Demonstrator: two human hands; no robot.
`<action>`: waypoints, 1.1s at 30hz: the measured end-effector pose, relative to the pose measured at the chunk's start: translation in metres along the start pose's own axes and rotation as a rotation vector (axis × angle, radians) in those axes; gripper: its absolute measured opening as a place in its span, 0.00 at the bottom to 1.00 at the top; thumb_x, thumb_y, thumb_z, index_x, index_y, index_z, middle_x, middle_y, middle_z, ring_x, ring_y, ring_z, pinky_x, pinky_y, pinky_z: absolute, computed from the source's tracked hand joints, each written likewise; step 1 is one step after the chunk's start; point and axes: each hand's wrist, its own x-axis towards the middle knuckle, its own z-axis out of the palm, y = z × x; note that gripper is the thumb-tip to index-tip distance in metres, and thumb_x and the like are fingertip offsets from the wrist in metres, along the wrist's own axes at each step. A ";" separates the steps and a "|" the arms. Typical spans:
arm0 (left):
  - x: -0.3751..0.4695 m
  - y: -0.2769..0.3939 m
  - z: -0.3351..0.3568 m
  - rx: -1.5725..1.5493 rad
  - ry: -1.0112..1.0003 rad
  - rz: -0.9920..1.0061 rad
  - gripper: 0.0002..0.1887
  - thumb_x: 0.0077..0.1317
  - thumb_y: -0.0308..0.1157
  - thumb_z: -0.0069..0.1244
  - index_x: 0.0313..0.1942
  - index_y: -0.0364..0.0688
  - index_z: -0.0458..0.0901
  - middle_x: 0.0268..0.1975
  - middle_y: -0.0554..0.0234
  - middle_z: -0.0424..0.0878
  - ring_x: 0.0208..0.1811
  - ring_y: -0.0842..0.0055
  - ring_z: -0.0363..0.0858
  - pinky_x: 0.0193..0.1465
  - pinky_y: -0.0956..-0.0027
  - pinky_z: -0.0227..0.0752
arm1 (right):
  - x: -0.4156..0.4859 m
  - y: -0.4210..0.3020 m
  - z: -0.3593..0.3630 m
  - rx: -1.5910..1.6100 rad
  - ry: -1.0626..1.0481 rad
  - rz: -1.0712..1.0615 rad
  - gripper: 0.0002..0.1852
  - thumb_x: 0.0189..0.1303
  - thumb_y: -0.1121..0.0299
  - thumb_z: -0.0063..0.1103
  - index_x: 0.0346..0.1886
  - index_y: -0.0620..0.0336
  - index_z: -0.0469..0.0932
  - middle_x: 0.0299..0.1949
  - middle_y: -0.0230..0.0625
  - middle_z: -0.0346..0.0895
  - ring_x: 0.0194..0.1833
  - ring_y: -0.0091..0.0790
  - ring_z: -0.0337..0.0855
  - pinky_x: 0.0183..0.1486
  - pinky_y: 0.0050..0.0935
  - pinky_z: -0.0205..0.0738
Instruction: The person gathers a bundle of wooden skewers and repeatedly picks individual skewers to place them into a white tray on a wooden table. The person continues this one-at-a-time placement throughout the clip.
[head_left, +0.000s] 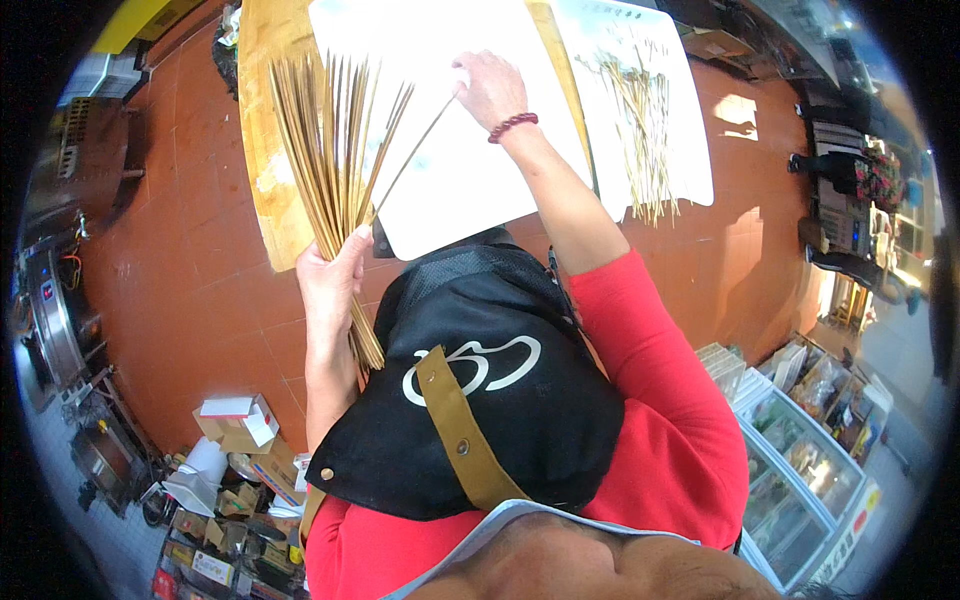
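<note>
My left hand (335, 264) is closed around a fanned bundle of thin brown sticks (319, 150), whose lower ends reach down over my black apron (510, 450). My right hand (491, 86), with a dark red beaded bracelet at the wrist, holds the upper end of a single thin stick (416, 146) between its fingertips. That stick slants down to the bundle near my left thumb. Under my right hand lies a white board (442, 202), brightly overexposed. Loose thin sticks (645, 142) lie scattered on a second white board (694, 161) at the right.
Both boards rest on a wooden table (262, 202). A glass-topped display freezer (795, 465) stands at the lower right, cardboard boxes (236, 424) at the lower left. Metal kitchen equipment (56, 322) is at the far left. People (840, 172) stand at the far right.
</note>
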 end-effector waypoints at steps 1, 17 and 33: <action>0.000 0.000 -0.001 0.002 0.005 -0.001 0.11 0.60 0.37 0.55 0.27 0.37 0.80 0.14 0.74 0.70 0.11 0.90 0.63 0.13 0.84 0.53 | -0.004 0.000 -0.008 0.114 0.022 0.010 0.12 0.53 0.67 0.58 0.42 0.58 0.75 0.37 0.41 0.76 0.41 0.39 0.78 0.47 0.36 0.73; 0.008 0.003 0.009 0.044 -0.026 0.008 0.08 0.60 0.33 0.56 0.27 0.40 0.77 0.17 0.77 0.69 0.15 0.92 0.61 0.16 0.83 0.52 | -0.046 -0.011 -0.064 1.689 -0.144 0.381 0.16 0.60 0.72 0.56 0.49 0.70 0.70 0.40 0.40 0.76 0.41 0.32 0.80 0.46 0.28 0.77; 0.006 0.002 0.010 0.037 -0.029 0.024 0.08 0.59 0.33 0.57 0.28 0.41 0.76 0.18 0.78 0.70 0.16 0.92 0.61 0.17 0.84 0.52 | -0.051 -0.020 -0.072 1.512 -0.097 0.346 0.15 0.59 0.70 0.59 0.48 0.66 0.74 0.39 0.40 0.79 0.42 0.31 0.81 0.50 0.30 0.74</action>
